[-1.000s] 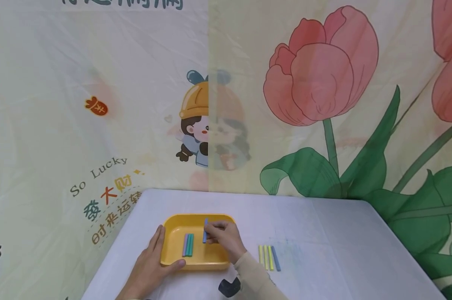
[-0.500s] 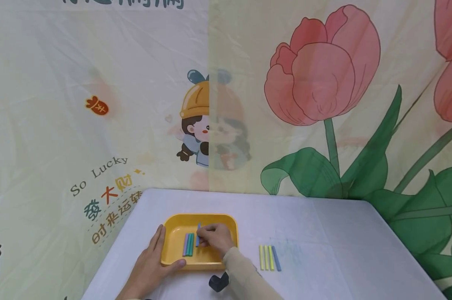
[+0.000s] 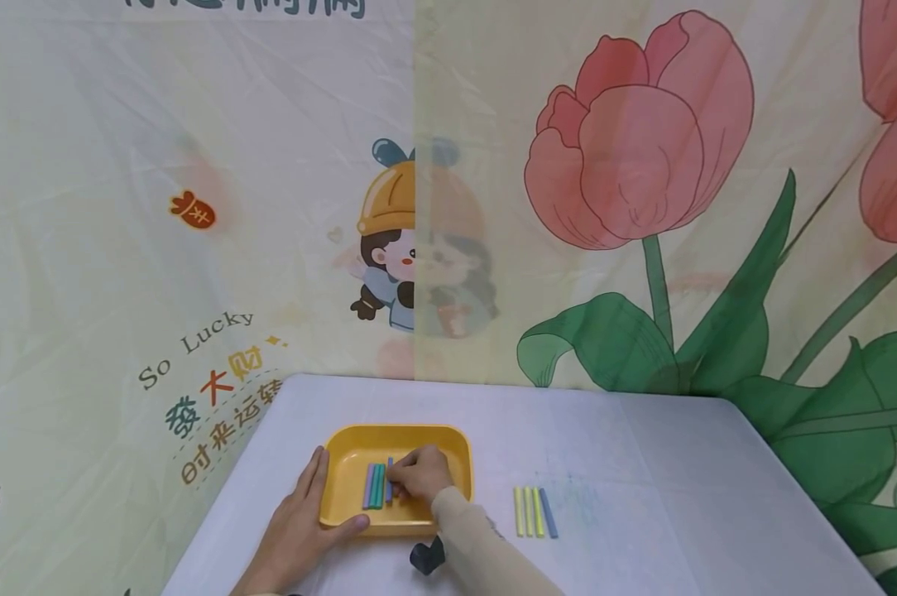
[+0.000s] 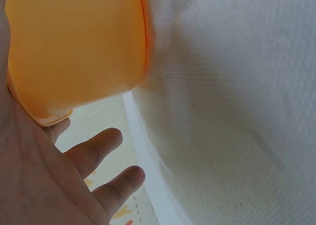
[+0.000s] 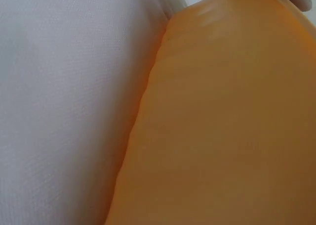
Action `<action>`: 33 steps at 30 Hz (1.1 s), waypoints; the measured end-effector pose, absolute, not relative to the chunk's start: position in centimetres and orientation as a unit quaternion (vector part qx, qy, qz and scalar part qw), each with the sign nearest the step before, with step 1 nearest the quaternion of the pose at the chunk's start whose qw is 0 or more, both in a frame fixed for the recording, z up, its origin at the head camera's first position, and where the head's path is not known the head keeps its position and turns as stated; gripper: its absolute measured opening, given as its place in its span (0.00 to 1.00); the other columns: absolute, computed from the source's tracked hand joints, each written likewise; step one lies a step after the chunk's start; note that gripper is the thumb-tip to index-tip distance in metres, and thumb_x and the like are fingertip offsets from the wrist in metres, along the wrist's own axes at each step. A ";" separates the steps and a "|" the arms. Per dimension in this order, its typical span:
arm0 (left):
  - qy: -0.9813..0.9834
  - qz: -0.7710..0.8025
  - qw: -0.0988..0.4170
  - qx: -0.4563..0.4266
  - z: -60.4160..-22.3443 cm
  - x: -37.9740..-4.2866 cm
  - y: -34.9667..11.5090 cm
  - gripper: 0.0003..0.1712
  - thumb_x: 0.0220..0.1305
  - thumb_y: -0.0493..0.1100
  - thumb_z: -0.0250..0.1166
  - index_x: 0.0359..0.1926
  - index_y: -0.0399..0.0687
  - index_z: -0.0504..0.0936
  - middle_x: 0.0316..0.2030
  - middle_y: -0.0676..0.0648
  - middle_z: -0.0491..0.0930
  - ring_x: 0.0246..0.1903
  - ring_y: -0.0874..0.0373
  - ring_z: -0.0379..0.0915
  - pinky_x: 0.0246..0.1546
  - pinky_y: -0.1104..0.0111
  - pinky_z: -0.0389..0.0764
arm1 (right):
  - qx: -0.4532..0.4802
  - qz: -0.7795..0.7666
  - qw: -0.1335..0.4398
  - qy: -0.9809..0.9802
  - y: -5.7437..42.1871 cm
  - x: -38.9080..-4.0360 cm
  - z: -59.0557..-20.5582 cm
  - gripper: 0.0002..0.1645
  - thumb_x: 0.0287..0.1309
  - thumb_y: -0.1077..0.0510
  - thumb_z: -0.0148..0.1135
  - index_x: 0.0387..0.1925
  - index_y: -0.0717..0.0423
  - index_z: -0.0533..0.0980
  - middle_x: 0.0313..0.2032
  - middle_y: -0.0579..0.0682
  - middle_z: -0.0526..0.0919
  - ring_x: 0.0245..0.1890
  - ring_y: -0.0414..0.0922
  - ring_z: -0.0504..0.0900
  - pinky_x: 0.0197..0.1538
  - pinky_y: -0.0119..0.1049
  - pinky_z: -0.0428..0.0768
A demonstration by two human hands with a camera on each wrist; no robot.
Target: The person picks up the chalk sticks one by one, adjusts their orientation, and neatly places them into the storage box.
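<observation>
A yellow tray [image 3: 396,427] holds a purple chalk stick [image 3: 368,487] and two green chalk sticks [image 3: 376,487] lying side by side. Over its middle, my right hand [image 3: 423,473] pinches a blue chalk stick [image 3: 390,480] between thumb and fingertips, just right of the green ones and roughly parallel to them. My left hand [image 3: 304,517] rests against the tray's near left corner, thumb on the near rim and fingers along the left side. The left wrist view has those fingers extended past the tray's outer wall [image 4: 79,47]. The right wrist view shows mostly the tray's wall [image 5: 222,111].
Right of the tray, several yellow chalk sticks [image 3: 528,511] and a blue-grey one [image 3: 549,513] lie in a row on the white table [image 3: 642,480]. Faint bluish smudges mark the cloth beside them. A printed curtain [image 3: 471,356] hangs behind the table.
My right hand has carried the blue chalk stick leftward and slightly down inside the tray, close to the green sticks. The left hand and the tray have stayed in place.
</observation>
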State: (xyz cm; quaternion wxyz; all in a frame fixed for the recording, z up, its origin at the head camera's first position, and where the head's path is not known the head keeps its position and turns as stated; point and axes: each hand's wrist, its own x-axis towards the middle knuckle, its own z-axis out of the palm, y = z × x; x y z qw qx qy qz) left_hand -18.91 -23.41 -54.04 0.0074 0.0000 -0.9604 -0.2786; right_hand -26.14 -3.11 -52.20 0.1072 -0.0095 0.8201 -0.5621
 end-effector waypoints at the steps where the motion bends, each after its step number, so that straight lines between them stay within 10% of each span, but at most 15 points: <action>1: -0.960 -0.279 0.008 0.000 -54.1 -19.0 -23.4 0.78 0.49 0.84 0.61 0.81 0.47 0.32 0.81 0.42 0.35 0.68 0.27 0.58 0.64 0.35 0.65 | -0.010 -0.560 0.106 0.821 -3.2 -26.2 -52.3 0.07 0.56 0.62 0.73 0.25 0.60 0.86 0.18 0.51 0.84 0.15 0.40 0.80 0.21 0.30 0.80; 33: -0.960 -0.279 0.012 -0.001 -54.1 -18.9 -23.3 0.77 0.50 0.84 0.62 0.81 0.46 0.32 0.81 0.41 0.36 0.67 0.27 0.60 0.62 0.36 0.67 | -0.027 -0.536 0.104 0.837 -2.5 -25.2 -51.5 0.06 0.56 0.57 0.75 0.31 0.55 0.85 0.25 0.48 0.84 0.25 0.43 0.82 0.28 0.31 0.82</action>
